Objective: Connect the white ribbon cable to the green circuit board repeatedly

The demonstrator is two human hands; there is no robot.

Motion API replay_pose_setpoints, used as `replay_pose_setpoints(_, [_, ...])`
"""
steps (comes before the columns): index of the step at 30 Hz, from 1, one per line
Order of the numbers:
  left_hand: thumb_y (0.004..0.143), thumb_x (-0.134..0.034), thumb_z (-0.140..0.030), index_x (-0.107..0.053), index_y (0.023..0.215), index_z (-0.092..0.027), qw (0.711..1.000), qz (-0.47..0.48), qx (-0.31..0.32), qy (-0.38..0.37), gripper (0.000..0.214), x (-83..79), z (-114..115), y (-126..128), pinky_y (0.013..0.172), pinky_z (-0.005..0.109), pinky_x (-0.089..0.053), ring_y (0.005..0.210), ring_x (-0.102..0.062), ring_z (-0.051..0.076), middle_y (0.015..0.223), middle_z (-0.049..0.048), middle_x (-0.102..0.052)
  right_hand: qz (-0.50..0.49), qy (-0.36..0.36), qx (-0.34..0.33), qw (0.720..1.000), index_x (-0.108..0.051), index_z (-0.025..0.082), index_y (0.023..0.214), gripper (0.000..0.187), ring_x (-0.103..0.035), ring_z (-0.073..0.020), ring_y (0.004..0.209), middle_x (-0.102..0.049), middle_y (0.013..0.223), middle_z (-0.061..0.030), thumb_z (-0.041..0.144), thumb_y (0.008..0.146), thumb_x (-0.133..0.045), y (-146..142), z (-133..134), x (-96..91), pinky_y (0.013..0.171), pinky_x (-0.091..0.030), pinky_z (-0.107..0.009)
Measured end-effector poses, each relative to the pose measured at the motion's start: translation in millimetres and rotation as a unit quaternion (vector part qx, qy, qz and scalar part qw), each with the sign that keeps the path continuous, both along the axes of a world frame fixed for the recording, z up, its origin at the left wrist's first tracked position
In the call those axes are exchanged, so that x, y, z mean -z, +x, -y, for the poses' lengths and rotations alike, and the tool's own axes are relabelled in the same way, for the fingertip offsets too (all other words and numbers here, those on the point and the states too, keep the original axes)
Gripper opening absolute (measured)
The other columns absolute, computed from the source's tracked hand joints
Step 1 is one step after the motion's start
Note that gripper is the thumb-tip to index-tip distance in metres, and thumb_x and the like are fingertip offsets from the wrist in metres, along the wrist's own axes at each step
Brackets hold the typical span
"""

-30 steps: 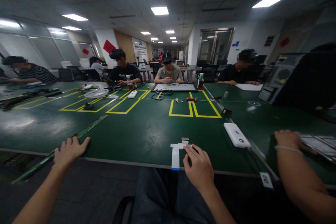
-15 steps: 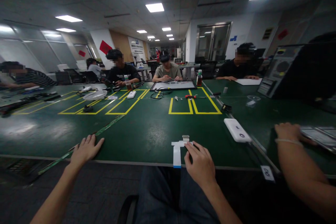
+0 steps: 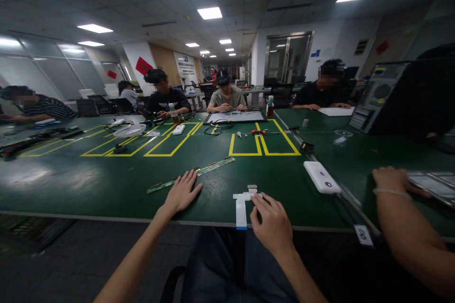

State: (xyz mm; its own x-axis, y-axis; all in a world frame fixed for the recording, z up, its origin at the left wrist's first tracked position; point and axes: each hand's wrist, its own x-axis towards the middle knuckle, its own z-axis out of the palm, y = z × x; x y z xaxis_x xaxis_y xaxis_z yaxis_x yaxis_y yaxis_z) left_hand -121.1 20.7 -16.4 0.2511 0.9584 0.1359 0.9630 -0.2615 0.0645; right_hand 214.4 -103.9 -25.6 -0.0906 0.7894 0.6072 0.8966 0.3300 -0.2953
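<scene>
A long, thin green circuit board strip lies slantwise on the green table. My left hand lies flat across the strip's middle, fingers stretched out and thumb apart, covering part of it. To the right, a white flat ribbon cable with a blue end rests at the table's front edge, its blue tip reaching over the edge. The fingertips of my right hand touch the cable's upper right part, with the thumb held apart from them. A small pale connector piece sits at the cable's top.
A white power bank-like device with a black cable lies right of me. A neighbour's forearm reaches in at far right. Yellow tape rectangles, a red-handled tool and a computer tower are farther off. Several people sit around the table.
My left hand has moved right and slid the circuit board strip with it, from the table's left front edge towards the middle. My right hand and the ribbon cable have stayed nearly still.
</scene>
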Motion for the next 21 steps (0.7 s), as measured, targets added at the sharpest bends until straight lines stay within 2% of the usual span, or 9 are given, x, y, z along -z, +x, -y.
replay_pose_setpoints(4, [0.104, -0.027, -0.067, -0.027, 0.165, -0.019, 0.991, 0.032, 0.129, -0.018, 0.078, -8.2, 13.4, 51.8, 0.130, 0.048, -0.017, 0.160, -0.021, 0.027, 0.171, 0.0079, -0.024, -0.007, 0.016, -0.005, 1.000, -0.073, 0.022, 0.128, 0.039, -0.062, -0.0259, 0.124, -0.073, 0.129, -0.0057, 0.017, 0.096, -0.051, 0.8, 0.0, 1.0, 0.104, -0.049, -0.043])
replay_pose_setpoints(10, [0.106, -0.030, -0.062, -0.027, 0.166, -0.025, 0.973, 0.072, 0.219, 0.001, 0.070, -8.5, 34.4, 112.8, 0.130, 0.049, -0.020, 0.159, -0.023, 0.026, 0.170, 0.0056, -0.027, -0.023, 0.040, -0.015, 0.999, -0.075, 0.022, 0.123, 0.037, -0.063, -0.0258, 0.118, -0.074, 0.125, -0.0055, 0.014, 0.095, -0.051, 1.5, 0.4, 0.7, 0.101, -0.051, -0.042])
replay_pose_setpoints(14, [0.109, -0.024, -0.056, -0.032, 0.164, -0.025, 0.972, 0.095, 0.214, -0.004, 0.063, -8.4, 36.9, 132.6, 0.130, 0.050, -0.020, 0.158, -0.026, 0.024, 0.168, 0.0055, -0.034, -0.015, 0.048, -0.010, 0.999, -0.071, 0.023, 0.131, 0.043, -0.060, -0.0262, 0.124, -0.072, 0.131, -0.0046, 0.013, 0.095, -0.050, 2.7, 1.1, -1.0, 0.104, -0.049, -0.043])
replay_pose_setpoints(18, [0.109, -0.026, -0.055, -0.044, 0.158, -0.023, 0.972, 0.117, 0.205, 0.012, 0.061, -12.7, 34.5, 138.4, 0.129, 0.055, -0.019, 0.159, -0.024, 0.027, 0.166, 0.0081, -0.037, 0.018, 0.010, -0.008, 1.000, -0.059, 0.020, 0.146, 0.052, -0.050, -0.0273, 0.139, -0.063, 0.145, -0.0050, 0.016, 0.095, -0.050, 2.8, 1.4, -4.8, 0.114, -0.041, -0.045])
replay_pose_setpoints(21, [0.109, -0.031, -0.052, -0.045, 0.157, -0.022, 0.960, 0.129, 0.245, 0.050, 0.058, -18.7, 34.2, 141.6, 0.130, 0.054, -0.017, 0.160, -0.020, 0.026, 0.169, 0.0089, -0.032, 0.039, -0.018, -0.004, 0.999, -0.055, 0.019, 0.150, 0.054, -0.049, -0.0270, 0.141, -0.058, 0.150, -0.0057, 0.018, 0.096, -0.049, 1.7, 1.0, -6.0, 0.116, -0.038, -0.046])
